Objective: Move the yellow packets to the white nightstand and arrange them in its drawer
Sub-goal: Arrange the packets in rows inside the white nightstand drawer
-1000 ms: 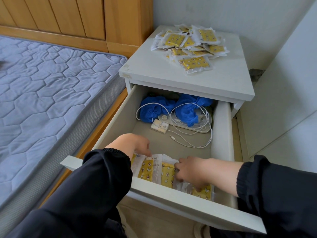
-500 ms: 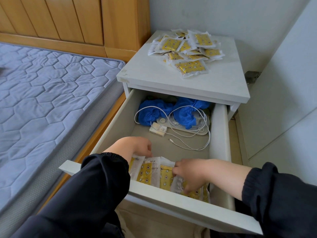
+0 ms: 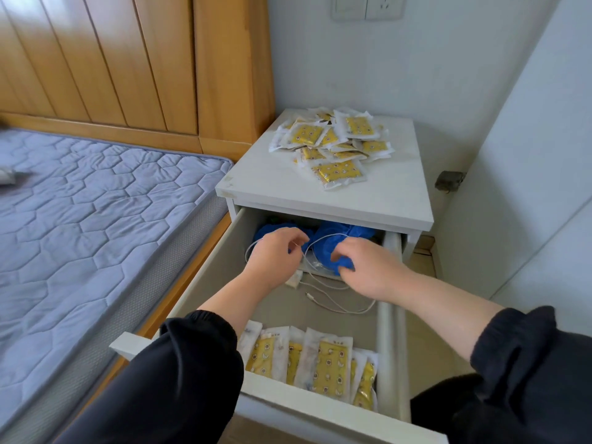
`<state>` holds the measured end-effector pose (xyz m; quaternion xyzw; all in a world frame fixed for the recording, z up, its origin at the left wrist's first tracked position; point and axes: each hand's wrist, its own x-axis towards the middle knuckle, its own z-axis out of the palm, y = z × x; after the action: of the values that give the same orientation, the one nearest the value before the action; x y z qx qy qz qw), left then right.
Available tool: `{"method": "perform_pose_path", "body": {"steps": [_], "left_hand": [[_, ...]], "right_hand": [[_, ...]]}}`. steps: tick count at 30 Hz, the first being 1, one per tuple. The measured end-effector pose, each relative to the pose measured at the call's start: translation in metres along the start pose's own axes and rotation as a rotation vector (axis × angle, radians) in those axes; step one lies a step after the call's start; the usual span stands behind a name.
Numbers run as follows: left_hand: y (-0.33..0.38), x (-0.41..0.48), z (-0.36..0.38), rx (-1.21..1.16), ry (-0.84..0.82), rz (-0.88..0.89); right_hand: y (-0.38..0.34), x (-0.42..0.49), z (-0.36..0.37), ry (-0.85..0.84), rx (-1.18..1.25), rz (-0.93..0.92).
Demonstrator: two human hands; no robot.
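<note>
A loose pile of yellow packets [image 3: 333,145] lies on top of the white nightstand [image 3: 384,197]. Its drawer [image 3: 304,406] is pulled out, and a row of several yellow packets [image 3: 320,363] stands upright against the inside of the drawer front. Both my hands reach to the back of the drawer. My left hand [image 3: 275,257] pinches a loop of the white cable [image 3: 339,306]. My right hand [image 3: 368,267] has its fingers curled into the blue cloth [image 3: 339,232].
A small white adapter [image 3: 293,278] lies under my left wrist. A grey quilted mattress [image 3: 96,219] on a wooden bed frame borders the drawer on the left. A white panel [image 3: 528,187] stands close on the right, with a wall socket [image 3: 368,6] above.
Both hands have left the packet row at the drawer front and moved to the drawer's back, onto the cable and blue cloth. The camera has tilted up.
</note>
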<state>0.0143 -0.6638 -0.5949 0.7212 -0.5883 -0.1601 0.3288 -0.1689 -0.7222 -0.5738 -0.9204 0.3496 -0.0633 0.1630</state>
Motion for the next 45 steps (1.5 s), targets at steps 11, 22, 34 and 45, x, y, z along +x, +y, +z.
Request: {"method": "perform_pose_path", "body": {"steps": [11, 22, 34, 45], "left_hand": [[0.049, 0.065, -0.026, 0.053, 0.161, 0.089], [0.027, 0.131, -0.018, -0.029, -0.045, -0.176], [0.019, 0.161, 0.000, 0.406, -0.043, -0.131], [0.020, 0.156, -0.003, 0.106, 0.176, -0.175]], "right_hand": [[0.039, 0.053, -0.056, 0.296, 0.264, 0.237], [0.078, 0.120, -0.053, 0.376, 0.349, 0.282], [0.085, 0.153, -0.054, 0.338, -0.041, 0.162], [0.089, 0.153, -0.050, 0.518, -0.022, 0.044]]}}
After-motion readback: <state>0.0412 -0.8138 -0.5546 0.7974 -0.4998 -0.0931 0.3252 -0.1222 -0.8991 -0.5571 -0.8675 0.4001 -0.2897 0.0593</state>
